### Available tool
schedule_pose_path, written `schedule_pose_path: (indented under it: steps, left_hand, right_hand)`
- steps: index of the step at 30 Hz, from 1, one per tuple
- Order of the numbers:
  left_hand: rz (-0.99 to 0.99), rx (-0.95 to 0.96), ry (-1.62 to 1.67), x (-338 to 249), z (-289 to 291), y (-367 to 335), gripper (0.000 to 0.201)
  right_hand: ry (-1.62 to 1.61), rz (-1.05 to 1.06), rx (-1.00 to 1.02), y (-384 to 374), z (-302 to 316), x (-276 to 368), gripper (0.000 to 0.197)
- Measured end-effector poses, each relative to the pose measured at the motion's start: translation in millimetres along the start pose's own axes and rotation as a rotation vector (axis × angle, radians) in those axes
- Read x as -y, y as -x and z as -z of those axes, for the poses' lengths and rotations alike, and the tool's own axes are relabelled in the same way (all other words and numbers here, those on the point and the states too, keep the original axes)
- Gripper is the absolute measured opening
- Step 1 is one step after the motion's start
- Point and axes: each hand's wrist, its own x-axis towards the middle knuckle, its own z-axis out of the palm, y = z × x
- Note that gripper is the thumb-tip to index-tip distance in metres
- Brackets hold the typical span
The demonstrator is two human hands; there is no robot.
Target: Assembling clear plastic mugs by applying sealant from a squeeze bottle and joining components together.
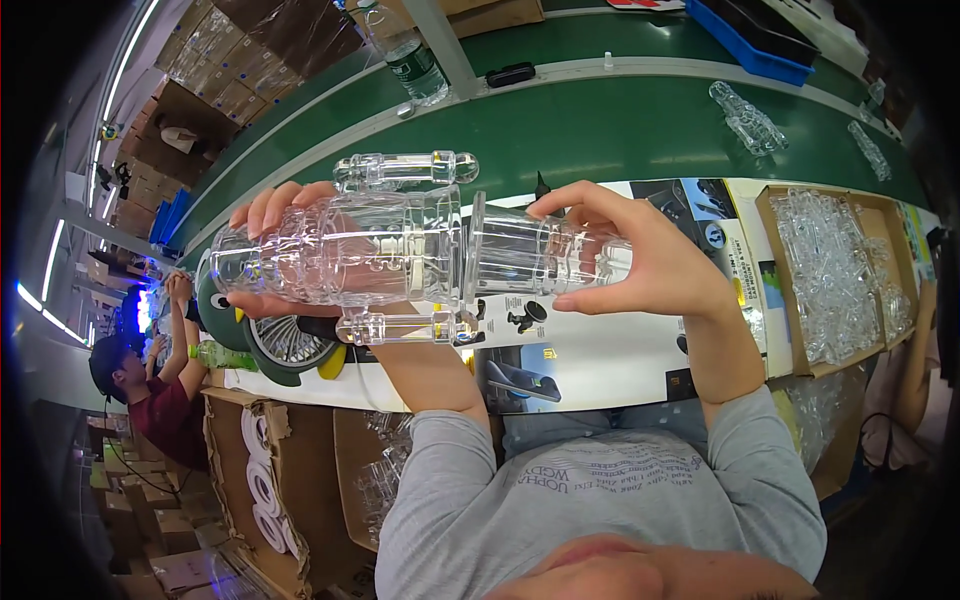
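Note:
My left hand (277, 208) is wrapped around a large clear plastic body (425, 240), lying sideways above the table. Short clear rods with rounded ends, an upper one (408, 168) and a lower one (405, 327), flank this body. From the right, my right hand (655, 255) grips a smaller clear ribbed piece (515, 248) between thumb and fingers. The wide rims of the two pieces face each other very closely; whether they touch I cannot tell. Part of my left palm shows only through the clear plastic.
Printed cardboard (610, 375) covers the table. A shallow carton (775, 240) of clear parts stands right, a penguin-shaped fan (285, 345) left. Beyond is a green conveyor (600, 125) with a water bottle (405, 60), loose clear figures (748, 118) and a blue tray (745, 45). People work at both sides.

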Motion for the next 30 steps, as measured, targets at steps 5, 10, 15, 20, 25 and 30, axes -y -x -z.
schedule_pose_path:
  steps: [5, 10, 15, 20, 25, 30]
  left_hand:
    - [0.016, 0.016, -0.07, -1.4, 3.1, 0.1, 0.058]
    - [0.04, 0.022, -0.091, -3.0, 1.5, -0.2, 0.057]
    - [0.044, 0.029, -0.006, -3.1, 4.8, 0.1, 0.062]
    - [0.064, 0.043, 0.008, -3.6, 4.3, -0.6, 0.063]
    - [0.045, 0.012, -0.025, 0.5, 0.7, 1.0, 0.06]
    - [0.058, 0.009, -0.061, -0.1, 0.9, 0.5, 0.058]
  right_hand:
    - [-0.003, -0.043, 0.009, 0.1, 0.0, 0.9, 0.062]
    - [-0.021, -0.028, 0.018, -1.2, -1.7, -1.7, 0.062]
    - [0.005, -0.018, 0.006, -1.0, -1.4, -0.9, 0.061]
    - [-0.011, -0.02, 0.019, -1.0, -1.2, 0.2, 0.061]
    - [0.007, -0.015, 0.0, -0.2, -2.1, -0.6, 0.06]
    - [-0.01, -0.006, -0.003, 0.0, -2.9, -0.6, 0.06]
